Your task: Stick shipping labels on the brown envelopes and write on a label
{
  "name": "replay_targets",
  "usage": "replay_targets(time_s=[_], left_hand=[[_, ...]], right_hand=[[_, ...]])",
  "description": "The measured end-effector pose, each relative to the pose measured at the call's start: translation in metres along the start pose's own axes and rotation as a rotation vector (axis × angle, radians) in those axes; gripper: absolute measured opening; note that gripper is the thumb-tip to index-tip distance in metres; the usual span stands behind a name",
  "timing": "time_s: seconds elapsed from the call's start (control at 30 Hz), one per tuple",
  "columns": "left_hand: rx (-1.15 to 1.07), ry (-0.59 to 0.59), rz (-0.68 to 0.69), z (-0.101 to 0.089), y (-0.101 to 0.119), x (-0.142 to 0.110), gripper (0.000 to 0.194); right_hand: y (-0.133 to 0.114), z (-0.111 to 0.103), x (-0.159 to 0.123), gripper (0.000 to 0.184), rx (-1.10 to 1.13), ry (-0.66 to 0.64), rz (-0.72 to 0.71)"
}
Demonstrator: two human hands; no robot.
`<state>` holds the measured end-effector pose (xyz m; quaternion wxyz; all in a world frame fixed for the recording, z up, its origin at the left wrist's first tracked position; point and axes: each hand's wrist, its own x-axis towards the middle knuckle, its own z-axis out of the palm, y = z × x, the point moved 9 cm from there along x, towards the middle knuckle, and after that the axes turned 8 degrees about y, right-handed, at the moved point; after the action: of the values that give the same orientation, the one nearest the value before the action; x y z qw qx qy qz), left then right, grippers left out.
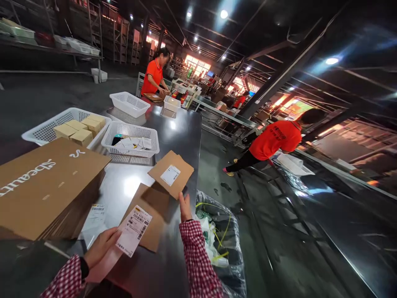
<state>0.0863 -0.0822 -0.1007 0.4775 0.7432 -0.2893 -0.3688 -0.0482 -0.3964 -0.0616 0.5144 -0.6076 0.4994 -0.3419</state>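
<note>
Warehouse benches stretch behind a dark metal table (173,132). Nearest, the left hand (101,246) pinches a shipping label (134,231) by its lower edge, sleeve low. Laying it flat and square on the flat cardboard mailer (149,219) just beyond the pinch looks best. Beside it, the right hand (185,208) stands fingers straight and together, touching a labelled mailer (171,174) further off.

This is a warehouse packing floor: a long steel table (173,136) carries white mesh baskets (130,138), flat cardboard mailers (170,173) and a stack of folded cartons (46,186), with tall storage racks (93,25) beyond its far end and orange-shirted workers (274,140) by a conveyor line (223,114) beside it.
</note>
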Motion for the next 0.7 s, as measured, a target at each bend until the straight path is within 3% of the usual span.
replay_targets(time_s=[0.1, 0.17, 0.23, 0.3, 0.5, 0.7], left_hand=[[-0.001, 0.019, -0.015, 0.002, -0.001, -0.004, 0.06], [0.032, 0.035, -0.022, 0.002, -0.006, -0.008, 0.061], [0.066, 0.043, -0.035, 0.003, -0.012, -0.013, 0.064], [0.087, 0.026, -0.051, 0.005, -0.018, -0.019, 0.065], [0.292, -0.087, -0.076, 0.009, -0.035, -0.037, 0.056], [0.586, -0.152, -0.066, -0.002, -0.081, -0.064, 0.047]], right_hand=[[0.007, 0.05, -0.061, 0.069, 0.082, -0.288, 0.06], [0.015, 0.074, -0.106, 0.051, 0.138, -0.428, 0.089], [0.022, 0.082, -0.131, 0.034, 0.166, -0.444, 0.121], [0.028, 0.079, -0.138, 0.03, 0.165, -0.399, 0.141], [0.039, 0.056, -0.118, 0.037, 0.094, -0.291, 0.092], [0.042, -0.034, -0.031, 0.047, 0.08, 0.108, 0.03]])
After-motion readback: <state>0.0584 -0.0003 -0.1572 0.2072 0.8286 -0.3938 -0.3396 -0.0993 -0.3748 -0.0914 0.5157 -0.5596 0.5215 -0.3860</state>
